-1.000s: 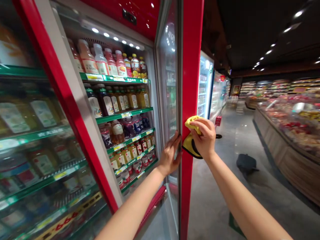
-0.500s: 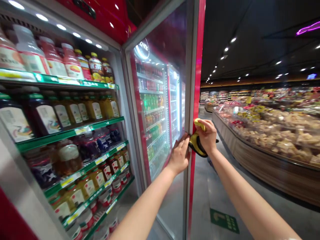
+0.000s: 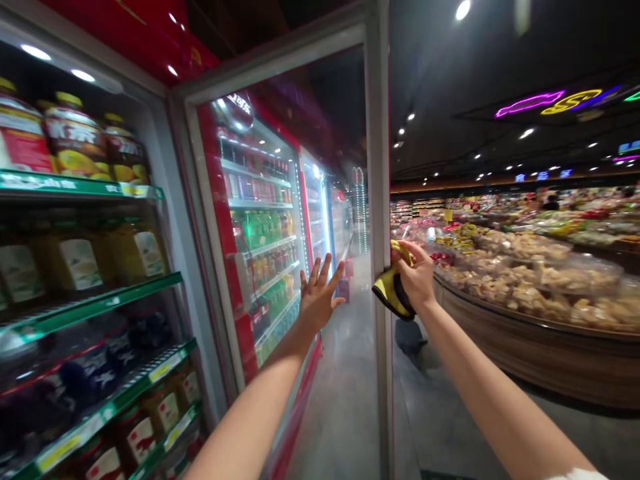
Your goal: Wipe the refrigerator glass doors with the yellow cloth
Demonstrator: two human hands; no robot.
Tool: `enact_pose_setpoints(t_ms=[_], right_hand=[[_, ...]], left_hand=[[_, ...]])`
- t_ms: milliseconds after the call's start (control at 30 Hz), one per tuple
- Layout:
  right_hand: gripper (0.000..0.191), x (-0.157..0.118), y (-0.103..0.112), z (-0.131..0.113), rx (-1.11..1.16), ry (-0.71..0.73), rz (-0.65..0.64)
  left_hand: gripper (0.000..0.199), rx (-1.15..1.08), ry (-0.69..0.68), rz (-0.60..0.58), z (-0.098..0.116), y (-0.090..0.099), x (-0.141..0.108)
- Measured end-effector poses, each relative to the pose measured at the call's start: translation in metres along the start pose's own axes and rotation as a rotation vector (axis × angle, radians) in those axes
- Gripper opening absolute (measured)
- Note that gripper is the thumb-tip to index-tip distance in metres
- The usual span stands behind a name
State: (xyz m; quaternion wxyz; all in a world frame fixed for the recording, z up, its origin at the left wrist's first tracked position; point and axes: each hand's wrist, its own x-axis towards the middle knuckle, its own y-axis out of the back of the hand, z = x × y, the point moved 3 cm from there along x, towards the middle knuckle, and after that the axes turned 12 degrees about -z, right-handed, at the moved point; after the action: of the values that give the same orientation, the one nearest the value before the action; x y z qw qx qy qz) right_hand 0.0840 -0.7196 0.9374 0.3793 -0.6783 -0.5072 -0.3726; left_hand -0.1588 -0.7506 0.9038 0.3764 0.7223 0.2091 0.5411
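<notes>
An open glass door [image 3: 376,200] with a grey metal frame stands in the middle of the view. My left hand [image 3: 319,293] is spread, fingers apart and pointing up, in front of the inner side of the glass; whether the palm touches it I cannot tell. At the door's outer edge, my right hand [image 3: 416,272] pinches a yellow cloth with black trim [image 3: 393,290]. Part of the cloth hangs below the fingers, against the frame.
Green-edged shelves [image 3: 100,303] of bottled drinks fill the open fridge at left. A long curved counter [image 3: 525,353] heaped with bagged goods runs along the right. A dark object [image 3: 410,335] is on the grey floor beyond the door.
My left hand has left the door's edge, moved left and spread its fingers before the glass. My right hand still holds the cloth at the edge. The view has turned right.
</notes>
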Motion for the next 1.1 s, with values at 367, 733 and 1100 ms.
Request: enact_pose_setpoints(t_ms=[367, 733, 1100], right_hand=[[0.021, 0.073, -0.112, -0.085, -0.469, 0.569, -0.052], [0.030, 0.217, -0.178, -0.045, -0.880, 0.464, 0.040], [0.053, 0.176, -0.179, -0.042, -1.434, 0.418, -0.161]], left_hand=[[0.082, -0.016, -0.236, 0.241, -0.044, -0.041, 0.036], [0.065, 0.038, -0.406, 0.480, -0.150, 0.025, 0.107], [0.055, -0.003, -0.480, 0.630, -0.166, 0.097, 0.196]])
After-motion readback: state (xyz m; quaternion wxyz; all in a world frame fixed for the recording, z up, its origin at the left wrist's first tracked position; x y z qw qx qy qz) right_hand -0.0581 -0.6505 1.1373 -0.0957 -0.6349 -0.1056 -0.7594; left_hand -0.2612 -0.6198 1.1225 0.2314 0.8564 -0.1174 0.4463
